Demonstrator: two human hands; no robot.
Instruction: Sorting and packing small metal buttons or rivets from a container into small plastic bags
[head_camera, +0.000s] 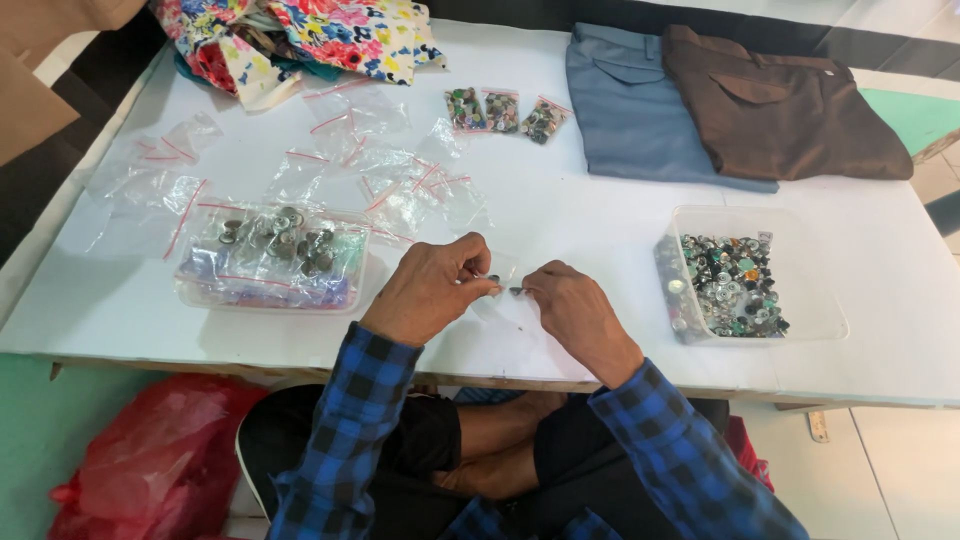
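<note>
Both hands, left hand (432, 288) and right hand (570, 306), pinch one small clear bag (503, 287) near the table's front edge (300, 362); beyond it lie three filled bags (503, 112), and two trays (752, 275) flank it.

A low white table (600, 190) fills most of the view under even, soft light. Green floor (40, 440) shows at 8 o'clock, pale tiles (900, 470) at 4 o'clock.

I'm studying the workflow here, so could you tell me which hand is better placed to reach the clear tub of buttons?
Probably the right hand: the clear tub of buttons sits on its side, while the left hand is farther away, pinching a small clear bag.
</note>
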